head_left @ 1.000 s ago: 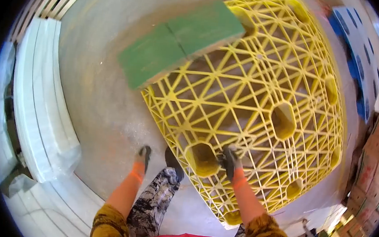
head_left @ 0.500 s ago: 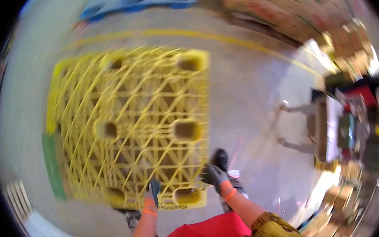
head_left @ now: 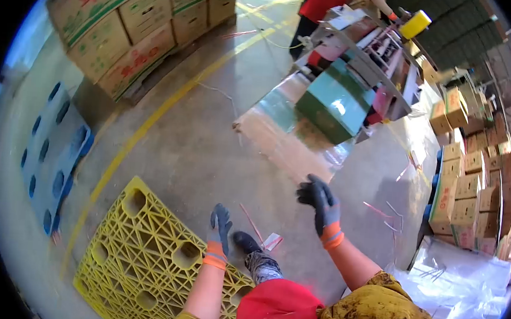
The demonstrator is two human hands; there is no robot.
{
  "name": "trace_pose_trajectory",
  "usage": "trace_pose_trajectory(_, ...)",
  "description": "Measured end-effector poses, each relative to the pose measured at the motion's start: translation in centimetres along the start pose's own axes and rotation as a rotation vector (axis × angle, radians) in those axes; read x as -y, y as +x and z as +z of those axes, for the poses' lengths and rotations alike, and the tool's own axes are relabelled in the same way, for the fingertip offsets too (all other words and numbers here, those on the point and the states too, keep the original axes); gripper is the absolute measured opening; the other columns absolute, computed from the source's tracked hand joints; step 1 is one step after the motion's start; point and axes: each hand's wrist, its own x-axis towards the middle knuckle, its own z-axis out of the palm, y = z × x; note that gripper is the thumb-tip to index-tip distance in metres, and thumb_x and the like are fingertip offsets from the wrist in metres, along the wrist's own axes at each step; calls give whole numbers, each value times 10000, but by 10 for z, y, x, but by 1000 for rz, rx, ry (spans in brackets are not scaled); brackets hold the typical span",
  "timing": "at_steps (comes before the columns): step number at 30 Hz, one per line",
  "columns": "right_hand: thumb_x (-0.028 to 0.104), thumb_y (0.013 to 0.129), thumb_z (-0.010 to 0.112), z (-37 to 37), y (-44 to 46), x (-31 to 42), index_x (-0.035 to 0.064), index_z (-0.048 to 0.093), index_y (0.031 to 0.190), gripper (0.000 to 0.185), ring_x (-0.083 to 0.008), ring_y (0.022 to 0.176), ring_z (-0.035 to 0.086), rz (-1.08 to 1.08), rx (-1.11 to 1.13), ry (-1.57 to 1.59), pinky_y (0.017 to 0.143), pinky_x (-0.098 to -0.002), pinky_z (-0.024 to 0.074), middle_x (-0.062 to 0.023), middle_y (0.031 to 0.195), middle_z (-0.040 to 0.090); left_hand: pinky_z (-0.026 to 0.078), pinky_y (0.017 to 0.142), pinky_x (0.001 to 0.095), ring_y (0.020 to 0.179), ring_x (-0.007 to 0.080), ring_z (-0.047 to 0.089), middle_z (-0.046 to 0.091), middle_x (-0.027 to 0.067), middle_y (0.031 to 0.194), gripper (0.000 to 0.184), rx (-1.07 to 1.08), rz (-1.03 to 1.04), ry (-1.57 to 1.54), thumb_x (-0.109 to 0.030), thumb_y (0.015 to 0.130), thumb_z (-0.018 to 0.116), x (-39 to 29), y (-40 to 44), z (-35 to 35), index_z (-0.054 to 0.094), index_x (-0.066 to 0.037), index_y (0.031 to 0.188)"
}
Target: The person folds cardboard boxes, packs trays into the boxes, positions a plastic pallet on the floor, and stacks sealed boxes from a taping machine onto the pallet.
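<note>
My left hand (head_left: 220,226), in a grey glove with an orange cuff, hovers near the right edge of the yellow plastic pallet (head_left: 159,233). Its fingers point forward, and nothing is in it. Farther right, my right hand (head_left: 319,202) wears a matching glove, with fingers apart and no object in them. Beyond the right hand, a green box (head_left: 337,100) rests on a flat worktop (head_left: 281,139) beside a machine (head_left: 383,55). In the view, the right fingertips come close to the worktop's near edge; contact cannot be seen.
Stacked cartons (head_left: 140,24) stand at upper left, above a blue pallet (head_left: 57,156). A co-worker in red (head_left: 325,3) is behind the machine. More cartons (head_left: 465,197) and plastic sheeting (head_left: 457,271) lie right. Loose straps (head_left: 380,211) and a paper scrap (head_left: 272,241) are on the floor.
My view has swung right, from the yellow pallet toward the worktop and green box. Both hands, earlier at the pallet's near side, are now raised away from it.
</note>
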Motion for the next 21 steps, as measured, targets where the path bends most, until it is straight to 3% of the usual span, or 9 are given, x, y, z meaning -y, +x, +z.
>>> trace_pose_trajectory(2, 229, 930, 493, -38, 26, 17, 37, 507, 1222, 350, -176, 846, 602, -72, -214, 19, 737, -300, 498, -93, 990, 613, 299, 1024, 388, 1262, 232, 358, 330, 56, 1406, 520, 69, 4, 62, -414, 933, 409, -8, 12, 23, 317, -166, 1381)
trace_pose_trajectory(5, 312, 892, 546, -92, 72, 28, 71, 494, 1218, 409, -216, 905, 580, -76, -432, 80, 742, -333, 502, -105, 1070, 567, 275, 1040, 392, 1286, 234, 328, 311, 54, 1418, 564, 91, -14, 100, -437, 927, 419, -25, 8, 73, 271, -167, 1399)
trace_pose_trajectory(11, 331, 852, 597, -148, 154, 45, 90, 468, 1227, 463, -238, 934, 560, -29, -599, 181, 801, -366, 488, -108, 1070, 547, 255, 1050, 401, 1319, 237, 276, 285, 64, 1431, 619, 223, 176, 353, -446, 904, 473, 2, 18, 99, 249, -162, 1405)
trace_pose_trajectory(14, 406, 845, 583, -151, 189, 56, 104, 509, 1179, 456, -225, 930, 556, -14, -575, 166, 795, -358, 476, -81, 1014, 565, 398, 916, 301, 1135, 191, 453, 425, 121, 1304, 689, 19, 41, 213, -456, 867, 523, -29, 1, 139, 271, -74, 1382)
trace_pose_trajectory(17, 534, 803, 573, -168, 233, 56, 125, 550, 1118, 517, -206, 918, 554, 164, -437, 224, 765, -347, 467, -42, 947, 581, 394, 924, 310, 1183, 204, 425, 370, 135, 1363, 753, 74, -1, 245, -476, 853, 541, -45, -10, 154, 217, -74, 1402)
trace_pose_trajectory(21, 677, 714, 572, -160, 266, 69, 151, 571, 1080, 641, -189, 899, 554, 306, -356, 112, 777, -334, 455, -17, 954, 599, 341, 988, 398, 1282, 196, 304, 267, 69, 1427, 793, 47, 39, 223, -506, 834, 561, -50, -22, 180, 160, -155, 1421)
